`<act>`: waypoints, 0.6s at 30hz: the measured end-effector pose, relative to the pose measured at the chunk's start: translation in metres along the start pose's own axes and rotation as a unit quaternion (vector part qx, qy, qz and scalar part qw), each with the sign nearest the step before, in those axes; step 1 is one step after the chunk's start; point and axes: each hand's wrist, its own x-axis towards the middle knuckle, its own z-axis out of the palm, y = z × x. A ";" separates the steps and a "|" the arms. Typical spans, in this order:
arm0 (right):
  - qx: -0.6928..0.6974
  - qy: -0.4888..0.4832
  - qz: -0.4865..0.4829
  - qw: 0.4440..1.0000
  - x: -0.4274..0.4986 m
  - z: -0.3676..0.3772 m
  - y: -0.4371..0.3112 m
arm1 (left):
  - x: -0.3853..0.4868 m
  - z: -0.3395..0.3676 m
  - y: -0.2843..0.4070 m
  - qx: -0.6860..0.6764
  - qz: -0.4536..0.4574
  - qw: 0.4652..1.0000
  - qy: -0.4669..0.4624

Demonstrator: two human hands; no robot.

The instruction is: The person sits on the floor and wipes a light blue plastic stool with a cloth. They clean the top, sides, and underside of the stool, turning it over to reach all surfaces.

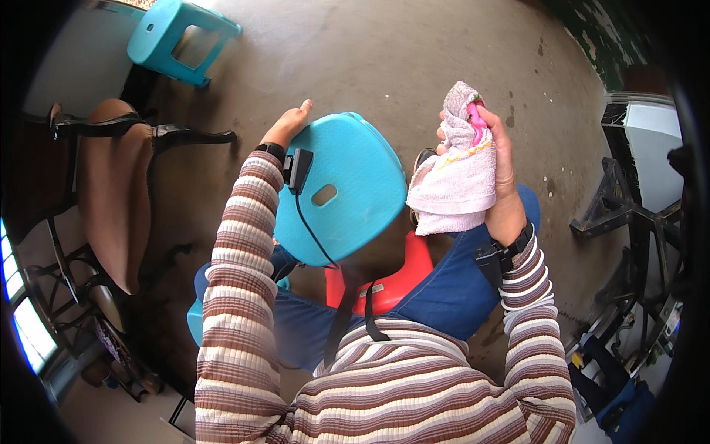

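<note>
My left hand [287,129] grips the far left side of a turquoise plastic stool [355,183], one digit jutting past its edge and the others mostly hidden. The stool's seat, with an oval slot in its middle, faces up towards me above my knees; its legs are mostly hidden. In my right hand [503,177] is a bunched pale pink terry cloth [457,186] with yellow stitching and a bright pink part near its top. The cloth hangs to the right of the stool, apart from it.
Between my thighs is a red plastic seat [396,283] bearing a label. Another turquoise stool [166,39] stands at the far left. A brown upholstered chair [113,194] with dark curved legs is on the left. On the right is a dark frame [627,208]. A cable [308,227] crosses the held stool.
</note>
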 end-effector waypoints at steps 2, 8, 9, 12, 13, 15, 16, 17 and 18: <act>-0.001 0.007 -0.011 1.000 0.000 0.000 -0.001 | -0.008 0.004 0.003 -0.019 0.022 0.999 -0.029; 0.012 0.035 -0.040 0.998 -0.007 0.004 -0.004 | -0.073 0.002 0.018 -0.114 0.118 0.971 -0.172; 0.014 0.023 -0.049 0.998 -0.008 0.004 -0.004 | -0.086 -0.001 0.018 -0.128 0.091 0.967 -0.203; -0.013 0.025 -0.071 0.997 -0.010 0.005 -0.004 | -0.133 0.001 0.015 -0.172 0.033 0.978 -0.117; -0.023 0.040 -0.078 0.996 -0.011 0.005 -0.004 | -0.152 0.001 0.008 -0.213 0.038 0.971 -0.104; -0.047 0.073 -0.093 0.992 -0.012 0.008 -0.001 | -0.179 0.005 -0.004 -0.225 0.050 0.970 -0.075; -0.101 0.023 -0.131 0.986 -0.013 0.012 0.003 | -0.190 0.010 -0.012 -0.227 0.082 0.969 -0.048; -0.155 -0.009 -0.168 0.974 -0.016 0.016 0.009 | -0.199 0.017 -0.020 -0.248 0.091 0.964 -0.026; -0.209 -0.031 -0.199 0.957 -0.019 0.021 0.016 | -0.205 0.022 -0.027 -0.225 0.102 0.969 -0.003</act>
